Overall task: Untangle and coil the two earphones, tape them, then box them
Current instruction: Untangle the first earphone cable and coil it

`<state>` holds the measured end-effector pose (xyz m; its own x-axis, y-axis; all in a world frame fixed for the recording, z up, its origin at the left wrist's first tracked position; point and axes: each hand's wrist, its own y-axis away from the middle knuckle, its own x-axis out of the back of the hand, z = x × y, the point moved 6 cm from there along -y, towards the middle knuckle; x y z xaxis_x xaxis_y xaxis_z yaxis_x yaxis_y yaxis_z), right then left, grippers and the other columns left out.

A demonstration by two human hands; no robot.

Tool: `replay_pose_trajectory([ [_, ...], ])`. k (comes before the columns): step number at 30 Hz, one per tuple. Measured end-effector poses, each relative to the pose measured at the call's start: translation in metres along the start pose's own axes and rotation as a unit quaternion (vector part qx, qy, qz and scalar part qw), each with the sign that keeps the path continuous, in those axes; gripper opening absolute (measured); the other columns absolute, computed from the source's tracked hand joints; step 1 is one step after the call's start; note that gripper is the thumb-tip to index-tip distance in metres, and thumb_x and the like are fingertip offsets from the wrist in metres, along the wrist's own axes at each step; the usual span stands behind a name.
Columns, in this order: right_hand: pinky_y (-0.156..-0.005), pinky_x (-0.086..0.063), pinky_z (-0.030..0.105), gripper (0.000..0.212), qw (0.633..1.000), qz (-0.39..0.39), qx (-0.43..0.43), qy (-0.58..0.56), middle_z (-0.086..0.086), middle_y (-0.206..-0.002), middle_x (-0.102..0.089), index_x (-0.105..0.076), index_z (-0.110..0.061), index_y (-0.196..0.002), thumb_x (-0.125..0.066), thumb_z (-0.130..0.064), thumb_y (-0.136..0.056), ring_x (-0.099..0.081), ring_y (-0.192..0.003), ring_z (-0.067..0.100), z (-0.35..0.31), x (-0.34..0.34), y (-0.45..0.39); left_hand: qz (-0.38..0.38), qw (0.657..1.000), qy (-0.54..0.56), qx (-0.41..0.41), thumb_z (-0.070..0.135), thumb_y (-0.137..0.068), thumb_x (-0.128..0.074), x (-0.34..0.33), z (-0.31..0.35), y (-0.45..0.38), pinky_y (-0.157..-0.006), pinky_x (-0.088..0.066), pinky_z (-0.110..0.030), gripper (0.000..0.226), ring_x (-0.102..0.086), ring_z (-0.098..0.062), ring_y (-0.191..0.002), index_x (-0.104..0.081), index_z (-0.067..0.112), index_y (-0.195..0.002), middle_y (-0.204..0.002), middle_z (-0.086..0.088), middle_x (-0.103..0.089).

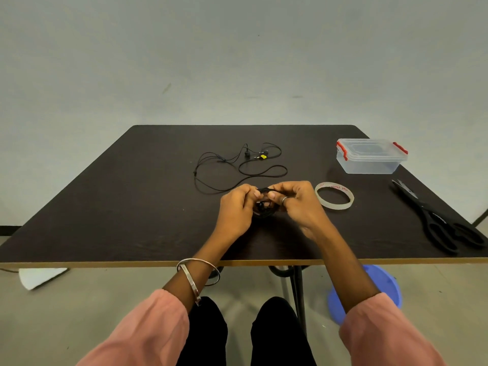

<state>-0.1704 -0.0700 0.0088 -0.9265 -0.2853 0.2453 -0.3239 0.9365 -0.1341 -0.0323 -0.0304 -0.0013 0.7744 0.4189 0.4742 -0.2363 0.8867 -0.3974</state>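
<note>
Dark table [132, 207] before plain grey wall [184, 62], concrete floor [105, 291].

Matt dark bench, clear plastic, and a little bright metal.

The bench [132, 207] has a dark, matt, wood-grain top with a pale raw-looking edge strip. The storage box [369, 161] is clear, smooth plastic with red plastic latches. The tape roll [334, 196] is translucent and glossy. The scissors [435, 220] look matt black, handles plastic. The loose earphone [237, 165] has thin black rubbery cable. The bangles [196, 276] and finger ring [284, 199] are shiny metal; the sleeves [148, 331] are soft pink cloth.
</note>
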Motion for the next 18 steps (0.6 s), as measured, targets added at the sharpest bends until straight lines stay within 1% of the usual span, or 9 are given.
replay_pose_trajectory([
  [3,-0.081,-0.058,0.036,0.017,0.992,0.0,-0.04,-0.122,0.018,-0.092,-0.071,-0.069,0.0,-0.098,-0.055,0.005,-0.09,-0.069,-0.086,0.027,0.005,-0.004,0.001,0.021,1.0,0.012,0.009,0.011,-0.096,-0.052,-0.001,0.0,-0.001,-0.078,-0.053,-0.025,0.017,-0.065,-0.015,-0.088,-0.068,0.009,-0.1,-0.095,-0.005,-0.07],
  [5,-0.082,-0.058,0.04,0.019,0.978,-0.005,-0.065,-0.2,0.02,-0.09,-0.07,-0.067,0.002,-0.103,-0.053,0.006,-0.091,-0.067,-0.08,0.026,0.008,-0.006,0.001,0.034,0.999,0.02,0.02,0.01,-0.096,-0.052,0.001,-0.001,-0.002,-0.08,-0.054,-0.03,0.018,-0.066,-0.015,-0.086,-0.069,0.008,-0.1,-0.094,-0.006,-0.071],
  [8,-0.07,-0.058,0.032,0.027,0.951,-0.03,-0.098,-0.29,0.01,-0.078,-0.065,-0.061,0.001,-0.117,-0.051,0.005,-0.093,-0.064,-0.068,0.014,0.008,-0.009,0.001,0.03,0.998,0.041,0.036,0.011,-0.096,-0.054,0.002,-0.005,-0.003,-0.077,-0.055,-0.024,0.017,-0.065,-0.01,-0.08,-0.07,0.007,-0.1,-0.097,-0.008,-0.07],
  [9,-0.067,-0.057,0.03,0.028,0.944,-0.041,-0.107,-0.309,0.007,-0.074,-0.063,-0.06,0.0,-0.12,-0.05,0.003,-0.093,-0.062,-0.065,0.012,0.009,-0.011,0.001,0.031,0.998,0.04,0.035,0.01,-0.095,-0.054,0.002,-0.005,-0.003,-0.077,-0.055,-0.025,0.016,-0.065,-0.011,-0.08,-0.07,0.008,-0.099,-0.097,-0.009,-0.07],
  [11,-0.062,-0.056,0.031,0.03,0.927,-0.062,-0.127,-0.347,0.005,-0.069,-0.058,-0.058,-0.004,-0.122,-0.053,-0.002,-0.093,-0.056,-0.06,0.011,0.01,-0.014,0.001,0.035,0.998,0.035,0.027,0.01,-0.095,-0.054,0.003,-0.005,-0.003,-0.078,-0.055,-0.03,0.016,-0.065,-0.017,-0.082,-0.07,0.009,-0.097,-0.094,-0.008,-0.069],
  [12,-0.061,-0.056,0.032,0.033,0.921,-0.07,-0.129,-0.36,0.004,-0.069,-0.058,-0.057,-0.005,-0.123,-0.057,-0.003,-0.091,-0.055,-0.059,0.012,0.009,-0.015,0.002,0.035,0.998,0.036,0.025,0.009,-0.095,-0.053,0.003,-0.004,-0.003,-0.075,-0.054,-0.028,0.016,-0.065,-0.016,-0.081,-0.069,0.009,-0.097,-0.092,-0.007,-0.069],
  [14,-0.063,-0.057,0.034,0.041,0.925,-0.071,-0.115,-0.354,0.005,-0.071,-0.062,-0.054,-0.006,-0.126,-0.061,0.002,-0.086,-0.06,-0.063,0.014,0.009,-0.015,0.0,0.042,0.999,0.024,0.024,0.008,-0.096,-0.052,0.006,-0.002,-0.002,-0.066,-0.05,-0.016,0.016,-0.062,-0.012,-0.075,-0.068,0.009,-0.097,-0.09,-0.005,-0.068],
  [15,-0.064,-0.057,0.035,0.044,0.931,-0.066,-0.104,-0.343,0.007,-0.073,-0.064,-0.053,-0.006,-0.127,-0.061,0.005,-0.085,-0.064,-0.066,0.016,0.01,-0.014,0.0,0.05,0.998,0.007,0.023,0.008,-0.096,-0.051,0.007,-0.002,-0.002,-0.063,-0.046,-0.012,0.016,-0.061,-0.012,-0.076,-0.067,0.009,-0.095,-0.09,-0.005,-0.068],
  [18,-0.069,-0.059,0.039,0.046,0.946,-0.046,-0.089,-0.308,0.012,-0.083,-0.066,-0.052,-0.005,-0.127,-0.058,0.012,-0.084,-0.07,-0.076,0.021,0.011,-0.011,0.0,0.05,0.998,-0.03,0.029,0.008,-0.096,-0.051,0.007,-0.003,-0.003,-0.061,-0.04,-0.009,0.016,-0.059,-0.013,-0.082,-0.067,0.011,-0.092,-0.09,-0.003,-0.065],
])
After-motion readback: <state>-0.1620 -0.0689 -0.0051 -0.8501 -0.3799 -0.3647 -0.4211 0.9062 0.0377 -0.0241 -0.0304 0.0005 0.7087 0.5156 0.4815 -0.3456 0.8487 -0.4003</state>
